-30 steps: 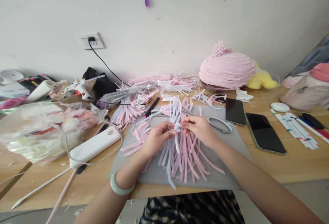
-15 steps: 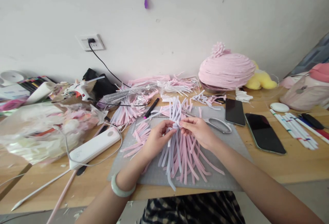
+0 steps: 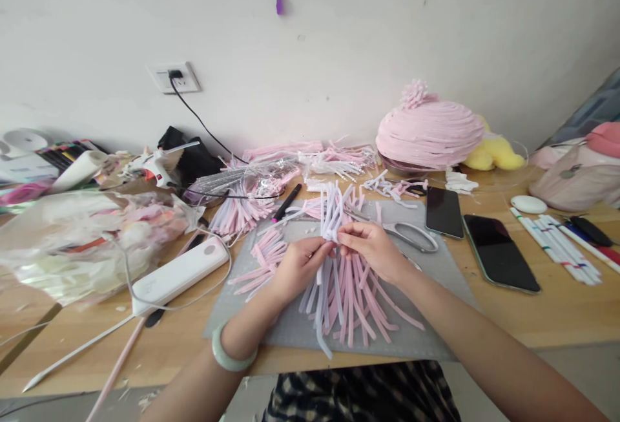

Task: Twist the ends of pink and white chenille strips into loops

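Note:
Over the middle of a grey cutting mat (image 3: 436, 318), my left hand (image 3: 300, 267) pinches a bunch of pale lavender pipe cleaners (image 3: 332, 205) at its middle. From the other side my right hand (image 3: 372, 249) grips the same spot, its fingertips closed on the stems. Some stems point up from the fingers and others hang down. Just below, pink pipe cleaners (image 3: 349, 305) fan out across the mat toward the front edge. Another pile of short pink pipe cleaners (image 3: 264, 257) lies left of my hands. The exact pinch point is partly covered by my fingers.
Scissors (image 3: 414, 236) lie right of my hands, beside two phones (image 3: 444, 212). Farther right are white markers (image 3: 557, 247). A white power bank (image 3: 181, 274) with a cable and a plastic bag (image 3: 62, 241) are at left. A large pink dome (image 3: 429, 134) stands at the back.
Both hands stay at the lavender bunch, with the fingers shifted slightly and my left fingers straighter. The whole view has moved a little.

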`<state>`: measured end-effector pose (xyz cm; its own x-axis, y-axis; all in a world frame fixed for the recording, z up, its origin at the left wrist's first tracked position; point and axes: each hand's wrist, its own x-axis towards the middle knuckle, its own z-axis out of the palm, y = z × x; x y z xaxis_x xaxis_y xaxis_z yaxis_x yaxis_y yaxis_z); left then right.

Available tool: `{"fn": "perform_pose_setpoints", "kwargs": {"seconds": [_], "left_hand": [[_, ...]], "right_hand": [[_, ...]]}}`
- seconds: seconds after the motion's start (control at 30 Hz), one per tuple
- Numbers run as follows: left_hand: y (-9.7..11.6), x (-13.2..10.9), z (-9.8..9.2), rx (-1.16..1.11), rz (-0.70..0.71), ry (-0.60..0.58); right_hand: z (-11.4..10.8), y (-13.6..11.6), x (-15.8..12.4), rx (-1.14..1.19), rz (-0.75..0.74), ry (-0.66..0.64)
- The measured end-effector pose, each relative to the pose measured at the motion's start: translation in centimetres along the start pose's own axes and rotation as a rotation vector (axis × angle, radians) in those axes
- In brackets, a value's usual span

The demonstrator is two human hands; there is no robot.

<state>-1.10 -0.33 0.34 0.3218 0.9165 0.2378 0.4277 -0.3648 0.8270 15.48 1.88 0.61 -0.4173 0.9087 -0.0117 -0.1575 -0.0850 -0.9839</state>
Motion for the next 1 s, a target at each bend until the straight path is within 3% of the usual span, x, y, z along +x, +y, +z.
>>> {"fn": "perform_pose_setpoints", "kwargs": {"seconds": [0.07, 0.17, 0.37, 0.53, 0.77, 1.0], "left_hand": [[0.1, 0.0, 0.2, -0.071, -0.041, -0.012], [-0.2, 0.2, 0.8, -0.333, -0.16, 0.06], [-0.8, 0.4, 1.6, -0.68, -0.331, 0.161], [-0.5, 0.3, 1.6, -0.755, -0.389, 0.196], [0.1, 0.4, 1.3, -0.985, -0.446, 0.155], [0.0, 0.5, 1.3, -0.941, -0.416, 0.157]], "right_hand": [[0.2, 0.1, 0.0, 0.016, -0.021, 0.019], [0.6, 0.3, 0.0, 0.058, -0.002, 0.106], [1.0, 0.8, 0.0, -0.189, 0.094, 0.088], [1.5, 1.6, 0.0, -0.176, 0.155, -0.017], [1.8, 1.2, 0.0, 0.028, 0.241, 0.028], [1.2, 1.9, 0.3, -0.193, 0.096, 0.121]]}}
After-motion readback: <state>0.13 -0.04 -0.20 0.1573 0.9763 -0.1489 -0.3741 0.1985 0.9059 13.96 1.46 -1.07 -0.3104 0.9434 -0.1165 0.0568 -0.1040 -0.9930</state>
